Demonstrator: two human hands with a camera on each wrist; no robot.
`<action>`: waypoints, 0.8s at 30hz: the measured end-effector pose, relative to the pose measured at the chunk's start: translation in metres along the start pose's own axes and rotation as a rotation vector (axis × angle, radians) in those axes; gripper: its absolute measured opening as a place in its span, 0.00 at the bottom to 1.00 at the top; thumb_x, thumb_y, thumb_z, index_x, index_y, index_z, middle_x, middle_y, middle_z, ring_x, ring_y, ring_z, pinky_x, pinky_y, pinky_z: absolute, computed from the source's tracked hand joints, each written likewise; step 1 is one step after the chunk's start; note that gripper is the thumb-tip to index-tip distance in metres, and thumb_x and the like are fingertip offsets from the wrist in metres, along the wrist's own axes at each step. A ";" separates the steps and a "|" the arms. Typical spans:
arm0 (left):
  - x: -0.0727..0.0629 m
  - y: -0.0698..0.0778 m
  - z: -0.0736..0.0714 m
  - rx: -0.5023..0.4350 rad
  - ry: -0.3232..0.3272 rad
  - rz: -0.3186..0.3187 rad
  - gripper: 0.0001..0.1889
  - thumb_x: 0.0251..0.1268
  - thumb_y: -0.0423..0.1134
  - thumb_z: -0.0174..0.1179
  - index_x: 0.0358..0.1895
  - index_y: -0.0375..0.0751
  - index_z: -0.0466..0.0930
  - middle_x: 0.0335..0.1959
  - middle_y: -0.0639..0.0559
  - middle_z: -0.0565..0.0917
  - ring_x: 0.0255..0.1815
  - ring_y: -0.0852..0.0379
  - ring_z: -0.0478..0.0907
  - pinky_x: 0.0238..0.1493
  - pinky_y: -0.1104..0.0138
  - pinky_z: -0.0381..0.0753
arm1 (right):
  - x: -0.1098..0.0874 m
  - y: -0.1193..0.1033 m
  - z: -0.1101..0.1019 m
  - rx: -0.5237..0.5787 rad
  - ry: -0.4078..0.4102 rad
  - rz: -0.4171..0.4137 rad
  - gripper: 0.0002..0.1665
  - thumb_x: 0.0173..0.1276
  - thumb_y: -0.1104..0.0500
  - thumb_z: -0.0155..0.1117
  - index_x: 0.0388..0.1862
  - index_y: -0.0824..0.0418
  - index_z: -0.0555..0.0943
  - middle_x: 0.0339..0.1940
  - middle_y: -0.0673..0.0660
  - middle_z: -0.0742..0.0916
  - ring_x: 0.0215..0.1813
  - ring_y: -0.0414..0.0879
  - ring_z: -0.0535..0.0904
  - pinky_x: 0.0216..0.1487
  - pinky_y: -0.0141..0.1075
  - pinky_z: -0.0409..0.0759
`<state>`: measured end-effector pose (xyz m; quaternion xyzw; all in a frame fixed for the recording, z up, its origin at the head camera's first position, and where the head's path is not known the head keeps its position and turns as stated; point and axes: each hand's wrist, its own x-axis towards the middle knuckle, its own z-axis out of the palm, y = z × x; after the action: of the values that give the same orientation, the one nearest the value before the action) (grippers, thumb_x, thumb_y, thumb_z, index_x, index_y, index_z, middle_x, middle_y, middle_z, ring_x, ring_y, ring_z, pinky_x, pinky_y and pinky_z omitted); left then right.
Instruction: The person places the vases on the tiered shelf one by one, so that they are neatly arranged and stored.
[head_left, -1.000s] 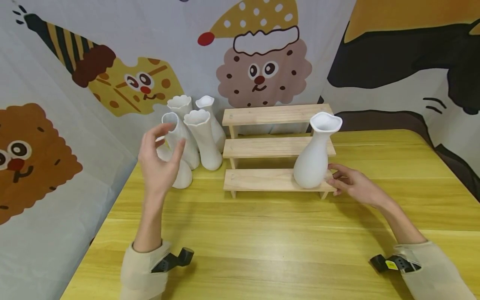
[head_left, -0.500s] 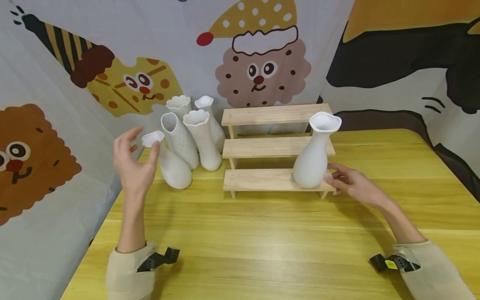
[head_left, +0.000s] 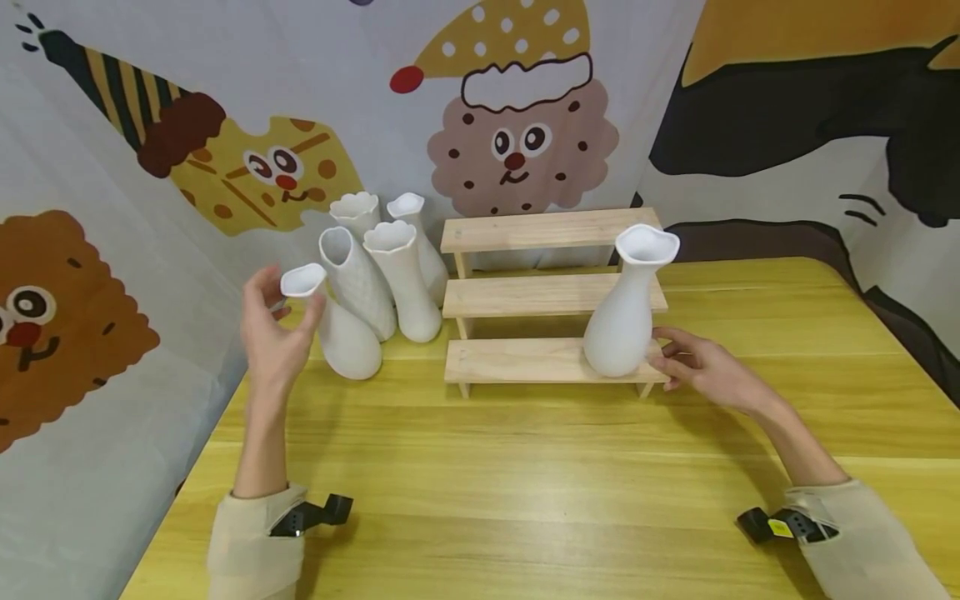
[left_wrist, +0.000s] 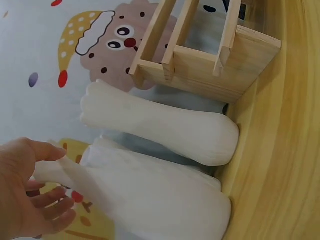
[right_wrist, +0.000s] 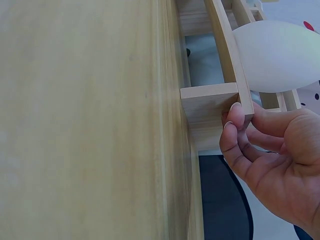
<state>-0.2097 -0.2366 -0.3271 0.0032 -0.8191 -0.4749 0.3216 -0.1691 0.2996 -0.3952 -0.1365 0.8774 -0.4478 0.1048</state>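
Observation:
My left hand [head_left: 276, 342] is around the narrow neck of a white bulb-bottomed vase [head_left: 350, 340] at the table's left. Its thumb is right at the neck and its loosely spread fingers lie on the other side, as the left wrist view also shows. That vase stands on the table in front of several other white vases [head_left: 405, 283]. My right hand [head_left: 708, 367] pinches the right end of the lowest step of a three-tier wooden display stand [head_left: 517, 358], fingertips around the plank. A white flared-rim vase [head_left: 622, 329] stands upright on that step, beside my right fingers.
The stand's upper two steps [head_left: 525, 296] rise toward the back. Behind the table [head_left: 480, 483] hangs a cloth backdrop [head_left: 375, 108] with cartoon prints. The vases at the left are grouped closely, near the stand's left end.
My left hand swung left past the front vase, then came back right to its neck, with thumb and fingers closer together. My right hand, the stand and the vases have stayed put.

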 end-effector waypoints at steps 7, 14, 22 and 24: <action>-0.002 -0.006 0.004 -0.036 -0.073 -0.077 0.33 0.63 0.29 0.67 0.70 0.32 0.63 0.52 0.49 0.76 0.49 0.62 0.74 0.53 0.67 0.75 | 0.000 0.000 0.001 -0.008 0.002 -0.001 0.34 0.80 0.58 0.55 0.75 0.75 0.58 0.52 0.71 0.80 0.38 0.51 0.84 0.42 0.42 0.84; -0.001 -0.011 0.007 -0.053 -0.102 -0.093 0.26 0.65 0.28 0.65 0.65 0.27 0.68 0.48 0.47 0.78 0.45 0.65 0.75 0.53 0.68 0.78 | -0.001 0.000 0.001 -0.011 0.001 -0.009 0.34 0.80 0.58 0.55 0.75 0.76 0.58 0.52 0.71 0.81 0.37 0.49 0.83 0.41 0.42 0.84; 0.000 -0.012 0.010 -0.075 -0.110 -0.123 0.23 0.68 0.32 0.65 0.62 0.26 0.72 0.49 0.41 0.81 0.44 0.63 0.77 0.54 0.66 0.79 | -0.001 -0.001 0.000 -0.013 0.000 0.001 0.34 0.80 0.58 0.55 0.75 0.75 0.58 0.52 0.71 0.80 0.37 0.50 0.84 0.41 0.42 0.84; 0.000 -0.013 0.011 -0.085 -0.092 -0.127 0.22 0.68 0.31 0.65 0.61 0.26 0.72 0.47 0.43 0.81 0.43 0.64 0.77 0.53 0.67 0.79 | -0.001 -0.002 0.000 -0.012 0.001 0.007 0.34 0.80 0.58 0.55 0.75 0.75 0.58 0.52 0.71 0.80 0.38 0.50 0.84 0.41 0.42 0.84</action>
<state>-0.2196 -0.2347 -0.3409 0.0197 -0.8103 -0.5284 0.2527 -0.1679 0.2990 -0.3939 -0.1341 0.8807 -0.4420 0.1051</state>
